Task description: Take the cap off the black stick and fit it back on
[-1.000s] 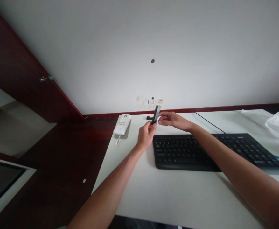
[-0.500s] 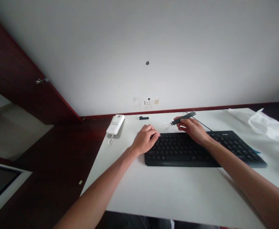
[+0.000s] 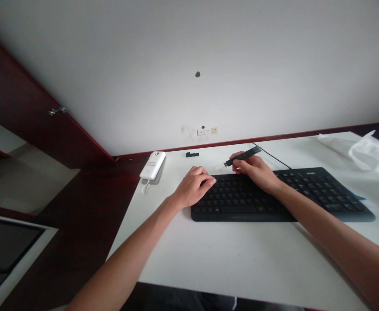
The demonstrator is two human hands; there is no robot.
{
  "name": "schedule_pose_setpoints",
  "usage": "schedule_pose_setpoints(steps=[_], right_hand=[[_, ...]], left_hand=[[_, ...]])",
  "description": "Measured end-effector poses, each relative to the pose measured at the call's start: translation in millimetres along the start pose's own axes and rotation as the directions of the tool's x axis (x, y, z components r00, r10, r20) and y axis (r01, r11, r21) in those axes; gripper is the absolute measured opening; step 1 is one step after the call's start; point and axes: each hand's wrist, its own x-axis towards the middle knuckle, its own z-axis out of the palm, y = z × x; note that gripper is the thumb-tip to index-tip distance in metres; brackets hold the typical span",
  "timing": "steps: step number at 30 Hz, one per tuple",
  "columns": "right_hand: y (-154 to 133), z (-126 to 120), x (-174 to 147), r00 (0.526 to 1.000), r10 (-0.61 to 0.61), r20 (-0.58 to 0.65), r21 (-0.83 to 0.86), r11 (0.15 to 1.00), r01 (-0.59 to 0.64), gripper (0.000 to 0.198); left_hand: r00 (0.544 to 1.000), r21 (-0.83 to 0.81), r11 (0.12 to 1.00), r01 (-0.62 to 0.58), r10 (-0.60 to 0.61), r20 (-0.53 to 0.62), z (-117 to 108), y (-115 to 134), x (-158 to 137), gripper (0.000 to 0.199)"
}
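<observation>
A black keyboard [image 3: 241, 210] lies on the white table. My left hand [image 3: 195, 185] is on its upper left corner, fingers curled and thumb against the keyboard; what is under the fingertips is hidden. My right hand [image 3: 252, 168] holds a dark keycap puller [image 3: 246, 156] by its slim handle, over the keyboard's back edge. The puller's thin wire loop [image 3: 219, 167] points left, close to my left fingertips and apart from the keys.
A white power bank [image 3: 153, 165] with a short cable lies at the table's back left. A small black piece [image 3: 192, 154] sits behind my left hand. A white plastic bag [image 3: 367, 151] is at the right. The keyboard cable [image 3: 275, 158] runs toward the wall.
My right hand has brought the puller left, so its wire loop is nearer to my left fingertips. My left hand stays at the keyboard's corner. The camera view has shifted slightly.
</observation>
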Motion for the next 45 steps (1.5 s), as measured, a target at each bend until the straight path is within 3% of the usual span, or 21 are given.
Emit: schedule_pose_setpoints(steps=[6,10,13,18,31,39,45], right_hand=[[2.2,-2.5,0.7,0.999,0.050,-0.005,-0.042,0.998,-0.051,0.042],[4.9,-0.3,1.3,0.999,0.019,-0.046,0.048,0.999,-0.017,0.043],[5.2,1.5,1.1,1.000,-0.006,0.008,0.123,0.992,0.005,0.040],[1.7,4.1,-1.4,0.994,-0.049,0.095,0.024,0.999,0.047,0.038],[-6.7,9.7,-9.3,0.978,-0.099,0.184,-0.028,0.994,0.106,0.029],[-0.6,14.9,-13.7,0.965,0.018,0.261,0.083,0.996,-0.041,0.043],[-5.1,18.4,-15.5,0.973,-0.021,0.232,-0.004,1.000,0.022,0.037]], left_hand=[[0.998,-0.101,0.993,0.061,-0.058,0.036,-0.6,-3.6,0.8,0.044],[0.994,-0.160,0.982,0.098,-0.089,0.061,-1.3,-3.2,2.9,0.041],[0.993,-0.204,0.973,0.103,-0.090,0.072,-2.5,-4.2,4.3,0.039],[0.991,-0.254,0.961,0.110,-0.086,0.103,-5.6,-7.5,5.2,0.041],[0.987,-0.282,0.950,0.131,-0.097,0.130,-8.9,-9.9,5.2,0.044],[0.983,-0.288,0.948,0.138,-0.094,0.160,-11.2,-8.8,6.3,0.042],[0.983,-0.287,0.949,0.130,-0.085,0.164,-11.7,-9.5,5.8,0.041]])
